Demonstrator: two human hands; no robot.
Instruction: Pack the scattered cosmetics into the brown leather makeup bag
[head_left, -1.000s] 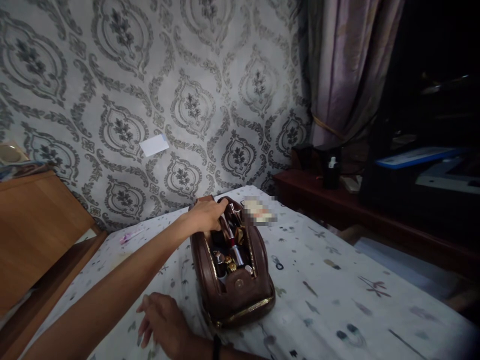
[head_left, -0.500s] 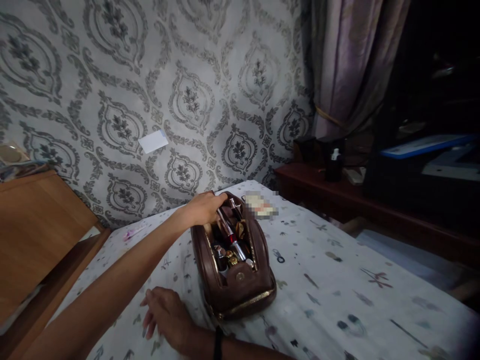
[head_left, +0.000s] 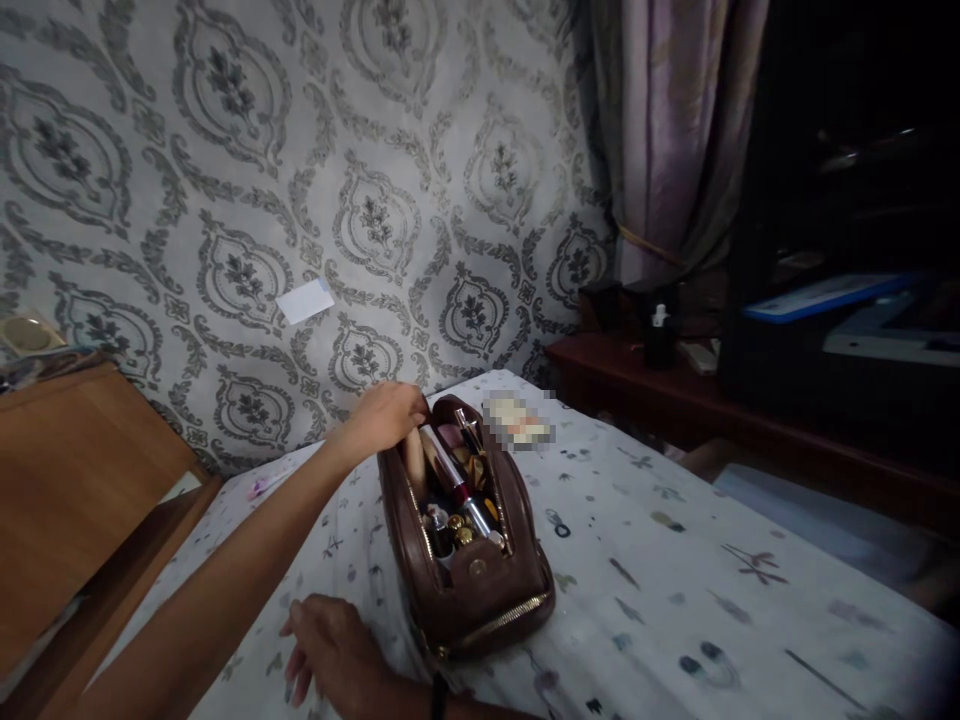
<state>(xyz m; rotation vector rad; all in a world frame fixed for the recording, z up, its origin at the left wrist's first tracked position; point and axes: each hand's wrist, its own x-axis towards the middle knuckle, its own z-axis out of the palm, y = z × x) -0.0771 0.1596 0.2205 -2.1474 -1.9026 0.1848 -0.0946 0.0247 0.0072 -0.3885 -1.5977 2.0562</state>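
A brown leather cosmetic bag [head_left: 487,600] with gold zips stands unzipped on the patterned sheet. Inside it lie a long tube [head_left: 448,468] with a shiny silver end, gold-capped bottles [head_left: 459,528] and other small cosmetics. At the bag's far left rim, my left hand [head_left: 386,415] has its fingers closed over the edge; some fingertips are hidden. My right hand [head_left: 337,640], with a dark band at the wrist, rests on the sheet left of the bag's near end. Its fingers are loosely bent and apart, and hold nothing.
A blurred-out flat item [head_left: 517,420] lies beyond the bag on the sheet [head_left: 630,620]. A wooden headboard-like panel [head_left: 90,480] borders the left, and a patterned wall stands behind. To the right, a dark red shelf [head_left: 600,375] carries a pump bottle [head_left: 658,335].
My left hand has moved left from over the bag's opening to its far left rim, uncovering more of the contents. The view has shifted slightly. My right hand stays put.
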